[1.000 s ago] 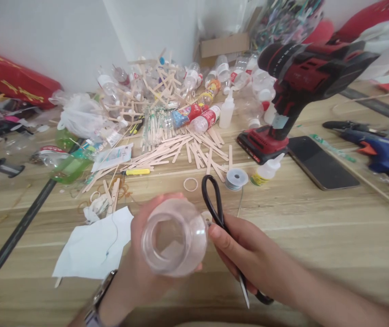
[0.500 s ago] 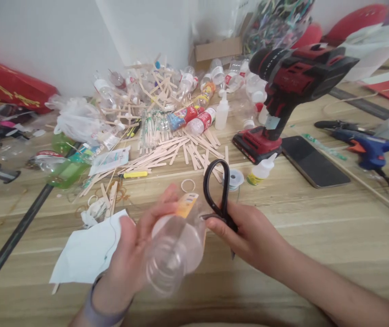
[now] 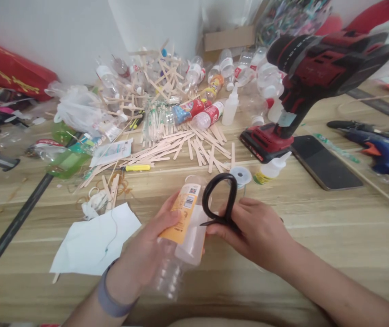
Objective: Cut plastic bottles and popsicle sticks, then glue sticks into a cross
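Observation:
My left hand (image 3: 153, 240) is wrapped round a clear plastic bottle (image 3: 170, 272) with an orange and white label, held tilted above the table. The thumb presses on the label. My right hand (image 3: 256, 231) grips black-handled scissors (image 3: 221, 200), one handle loop standing up toward the bottle. A dark pointed tip from the scissors lies close against the label's right edge; I cannot tell whether it touches. Just beyond my right hand is a spool of thin thread (image 3: 240, 175). A white sheet of paper (image 3: 92, 238) with a thread on it lies beside my left wrist.
A red cordless drill (image 3: 317, 77) stands at the right, with a phone (image 3: 327, 161) and a blue glue gun (image 3: 381, 147) near it. Wooden sticks (image 3: 167, 147) and several plastic bottles pile up at the back. A small dropper bottle (image 3: 271, 169) stands beyond my right hand.
The bottle has turned in my left hand so the orange label and its barcode now face me. My right hand with the scissors has shifted slightly right and stays beside the bottle.

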A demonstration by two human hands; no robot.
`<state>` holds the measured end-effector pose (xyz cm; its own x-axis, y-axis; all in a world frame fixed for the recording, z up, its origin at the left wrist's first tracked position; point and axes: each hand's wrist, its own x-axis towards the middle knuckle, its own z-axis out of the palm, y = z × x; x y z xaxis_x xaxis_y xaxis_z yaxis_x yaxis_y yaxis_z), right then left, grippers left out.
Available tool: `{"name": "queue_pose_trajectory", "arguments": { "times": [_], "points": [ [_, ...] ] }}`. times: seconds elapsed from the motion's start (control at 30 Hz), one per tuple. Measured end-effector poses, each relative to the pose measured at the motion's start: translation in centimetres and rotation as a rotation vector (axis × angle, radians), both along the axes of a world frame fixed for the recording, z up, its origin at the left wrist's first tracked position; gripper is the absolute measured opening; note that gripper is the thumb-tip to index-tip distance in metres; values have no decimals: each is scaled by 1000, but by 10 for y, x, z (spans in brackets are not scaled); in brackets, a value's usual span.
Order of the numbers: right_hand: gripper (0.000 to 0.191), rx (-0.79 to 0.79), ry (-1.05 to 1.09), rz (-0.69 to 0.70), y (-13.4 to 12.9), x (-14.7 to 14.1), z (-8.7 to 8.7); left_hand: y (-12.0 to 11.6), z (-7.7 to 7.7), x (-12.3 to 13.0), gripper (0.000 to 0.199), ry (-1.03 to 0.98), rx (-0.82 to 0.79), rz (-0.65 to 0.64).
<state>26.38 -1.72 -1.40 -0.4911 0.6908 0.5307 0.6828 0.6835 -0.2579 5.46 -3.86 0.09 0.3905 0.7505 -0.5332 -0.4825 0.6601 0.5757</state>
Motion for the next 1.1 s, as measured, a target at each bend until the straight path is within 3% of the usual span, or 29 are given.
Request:
{"name": "queue_pose_trajectory", "arguments": {
  "times": [0.17, 0.4, 0.7, 0.77, 0.93, 1.1],
  "points": [
    [55, -100, 126, 18, 1, 0, 1, 0, 4, 0, 81, -71, -62, -25],
    [60, -307, 203, 26, -4, -7, -3, -2, 4, 3, 42, -49, -4, -36],
    [64, -514, 292, 12, -7, -9, -8, -1, 2, 5, 31, -30, 20, -98],
    [64, -519, 318, 12, -7, -11, -9, -2, 1, 6, 35, -50, 5, -84],
    [63, -537, 369, 27, -9, -13, -8, -3, 0, 8, 69, -85, -45, -43],
    [63, -539, 349, 56, -9, -13, -11, -2, 3, 10, 79, -69, -29, -15]
  ]
}}
